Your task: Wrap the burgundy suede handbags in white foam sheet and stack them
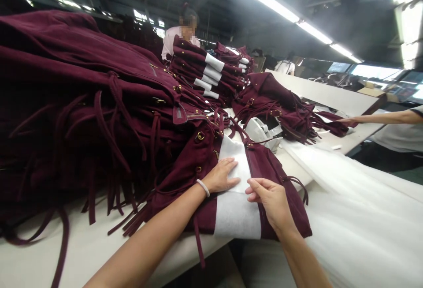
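Observation:
A folded maroon suede garment (284, 191) with fringe and brass studs lies at the table's near edge, wrapped by a white paper band (236, 217). My left hand (222, 176) lies flat on the band with its fingers stretched out, a pale bracelet at the wrist. My right hand (269, 197) has its fingers drawn together in a pinch at the band's right edge, where paper meets suede.
A tall heap of maroon fringed garments (82, 102) fills the left. Banded folded stacks (205, 74) and a loose garment (280, 107) sit farther back. White sheet material (346, 200) drapes on the right. A person stands behind the stacks; another person's arm (380, 118) reaches in from the right.

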